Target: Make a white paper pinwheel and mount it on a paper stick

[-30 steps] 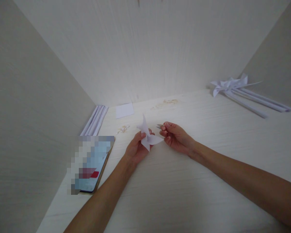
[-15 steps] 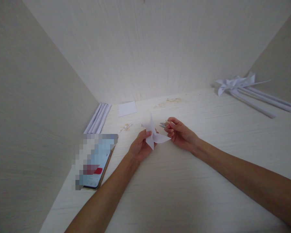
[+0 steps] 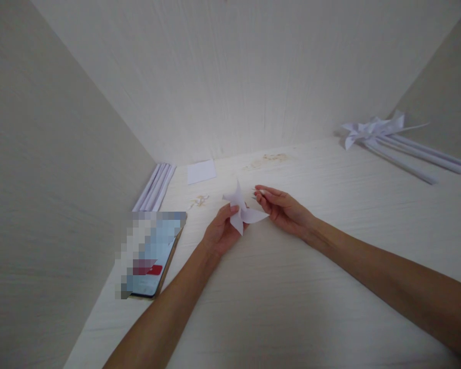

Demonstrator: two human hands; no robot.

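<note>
Paper pinwheel (image 3: 241,211) was pinched at its centre by the left hand (image 3: 219,234), above the wooden desk (image 3: 292,287). Right hand (image 3: 282,209), just right of the pinwheel, had its fingertips closed on something small, too small to identify. Left of the pinwheel lay a phone (image 3: 152,253); behind it, a paper square (image 3: 202,171) and rolled paper sticks (image 3: 154,187). Finished pinwheels (image 3: 372,129) lay far right.

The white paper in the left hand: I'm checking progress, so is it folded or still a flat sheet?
Folded. The white paper in the left hand shows pointed flaps sticking out in several directions, like a pinwheel.
</note>
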